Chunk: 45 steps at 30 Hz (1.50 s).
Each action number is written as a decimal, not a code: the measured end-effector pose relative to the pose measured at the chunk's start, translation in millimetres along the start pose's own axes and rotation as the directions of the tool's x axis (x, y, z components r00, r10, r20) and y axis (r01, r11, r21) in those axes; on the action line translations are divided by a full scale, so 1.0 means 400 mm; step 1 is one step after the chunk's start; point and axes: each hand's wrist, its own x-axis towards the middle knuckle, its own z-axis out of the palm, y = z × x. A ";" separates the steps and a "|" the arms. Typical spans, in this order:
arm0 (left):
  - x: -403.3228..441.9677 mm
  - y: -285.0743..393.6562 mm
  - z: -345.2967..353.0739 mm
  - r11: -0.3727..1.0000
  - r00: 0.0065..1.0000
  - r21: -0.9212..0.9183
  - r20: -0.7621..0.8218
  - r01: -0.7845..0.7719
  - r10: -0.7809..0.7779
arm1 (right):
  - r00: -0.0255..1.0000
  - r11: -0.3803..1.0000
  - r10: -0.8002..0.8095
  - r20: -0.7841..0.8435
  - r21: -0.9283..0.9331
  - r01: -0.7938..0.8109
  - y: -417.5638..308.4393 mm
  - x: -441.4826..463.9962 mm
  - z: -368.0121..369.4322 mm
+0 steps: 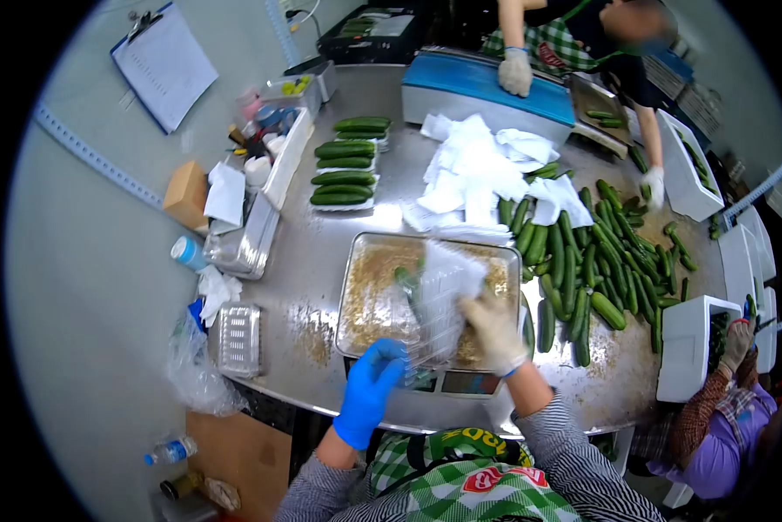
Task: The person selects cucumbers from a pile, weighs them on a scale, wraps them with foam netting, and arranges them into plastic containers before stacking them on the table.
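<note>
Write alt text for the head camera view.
A person's blue-gloved left hand and pale-gloved right hand handle blurred white and clear packaging over a metal tray. Cucumbers lie heaped beside it on a shiny table.

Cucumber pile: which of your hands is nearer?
Right. Right hand is over the tray, just left of the pile; left hand is farther left, by the tray's near edge.

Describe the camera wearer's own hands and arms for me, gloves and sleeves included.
The left hand wears a bright blue glove. The right hand wears an off-white glove; blur hides its texture. The left sleeve and right sleeve carry fine dark-and-light stripes and stop short of the gloves, leaving some forearm bare.
</note>
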 end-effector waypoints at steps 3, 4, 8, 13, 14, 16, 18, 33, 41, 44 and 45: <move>-0.002 -0.020 0.077 0.996 0.990 0.085 -0.137 -0.018 0.029 | 0.982 0.883 0.081 0.169 0.444 -0.149 0.027 -0.092 -0.048; 0.003 -0.009 0.084 0.995 0.990 -0.084 -0.122 0.055 -0.065 | 0.966 0.867 0.117 0.230 0.450 -0.213 0.034 -0.097 -0.065; -0.003 -0.042 0.050 0.934 0.961 -0.231 0.030 0.274 -0.274 | 0.989 0.941 0.142 -0.049 -0.305 -0.150 0.047 -0.088 -0.086; 0.020 -0.056 0.072 0.923 0.942 -0.232 -0.057 0.309 -0.329 | 0.984 0.910 -0.118 -0.134 -0.410 0.054 0.024 -0.106 -0.081; 0.023 -0.061 0.071 0.925 0.953 -0.251 -0.029 0.285 -0.301 | 0.999 0.919 0.029 -0.038 -0.391 -0.042 0.007 -0.123 -0.086; 0.020 -0.087 0.069 0.914 0.943 -0.242 0.009 0.325 -0.333 | 0.859 0.350 -0.373 0.350 -0.805 0.480 0.022 -0.134 -0.121; 0.013 -0.097 0.070 0.932 0.943 -0.180 -0.048 0.315 -0.328 | 0.942 0.782 -0.254 0.218 -0.526 0.333 0.025 -0.155 -0.117; -0.188 -0.009 0.099 0.870 0.872 0.099 -0.145 0.482 -0.467 | 0.975 0.985 0.121 0.188 -0.145 -0.095 0.057 -0.255 -0.106; -0.233 0.149 -0.052 0.954 0.847 0.296 -0.518 0.050 0.117 | 0.845 -0.097 -0.506 0.173 -0.985 0.144 -0.034 -0.077 -0.148; -0.215 0.144 -0.076 0.902 0.834 0.432 -0.503 0.018 0.225 | 0.907 -0.126 -0.407 0.113 -0.990 0.067 -0.015 0.017 -0.147; -0.216 0.133 -0.085 0.905 0.839 0.426 -0.496 0.013 0.222 | 0.919 -0.081 -0.390 0.056 -0.996 0.026 -0.021 0.042 -0.144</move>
